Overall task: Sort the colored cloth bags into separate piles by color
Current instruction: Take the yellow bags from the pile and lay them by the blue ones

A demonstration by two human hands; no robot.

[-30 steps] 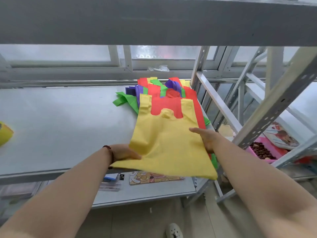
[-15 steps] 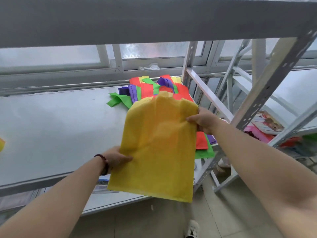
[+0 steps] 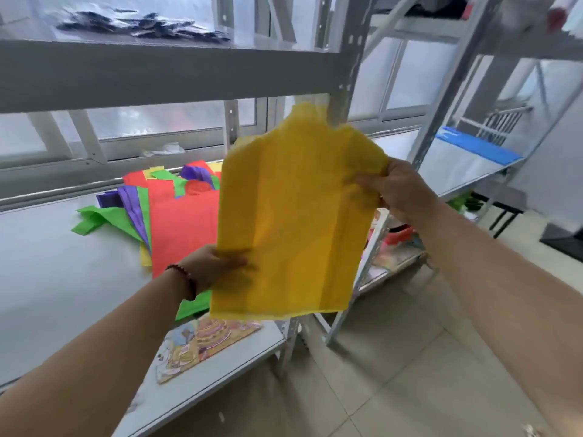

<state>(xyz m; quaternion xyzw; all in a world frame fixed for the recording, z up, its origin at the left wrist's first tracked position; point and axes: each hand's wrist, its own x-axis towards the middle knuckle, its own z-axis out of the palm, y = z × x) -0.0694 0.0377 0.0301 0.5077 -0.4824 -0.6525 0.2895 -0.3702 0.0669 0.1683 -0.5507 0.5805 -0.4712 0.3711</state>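
The yellow bag [image 3: 296,216] hangs in the air in front of the person, clear of the desk [image 3: 56,263], held between both hands. The left hand [image 3: 211,266] pinches its lower left edge, thumb on the near face and fingers behind the cloth. The right hand [image 3: 394,190] is closed on the upper right edge, bunching the fabric there. The bag stands nearly upright, its top toward the rack post [image 3: 347,74]. Behind and to the left of it, the mixed pile [image 3: 164,209] lies on the desk, a red bag [image 3: 186,225] on top, with green and purple bags fanned out beneath.
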